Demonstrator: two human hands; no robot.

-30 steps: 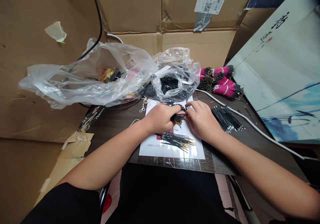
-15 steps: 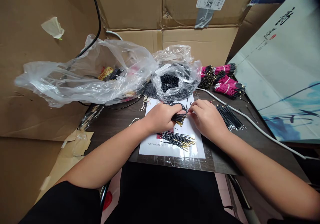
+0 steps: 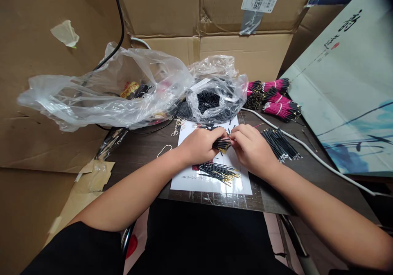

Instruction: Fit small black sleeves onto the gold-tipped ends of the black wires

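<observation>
My left hand [image 3: 201,145] is closed around a bundle of black wires [image 3: 221,145] with gold tips, which point out past the thumb toward the right. Close against its fingertips, my right hand [image 3: 250,147] pinches something too small to make out. Under both hands lies a white printed sheet [image 3: 184,184]. More gold-tipped black wires [image 3: 217,172] rest on it in a loose row, and short black tubes [image 3: 232,118] are scattered near its top edge. To the right of my right hand is a pile of black wires [image 3: 280,145] with silvery ends.
Behind the sheet stands an opened plastic bag [image 3: 192,103] full of short black tubes. A large clear bag [image 3: 123,99] spreads at left. Pink-and-black wire bundles [image 3: 281,99] are stacked at back right. A white cable [image 3: 319,154] crosses the table [image 3: 307,189]; cardboard walls [image 3: 159,9] enclose it.
Both hands have shifted slightly, with the fingertips still close together. A thin reddish strand now shows just beyond my right hand. The bundle stays in my left hand.
</observation>
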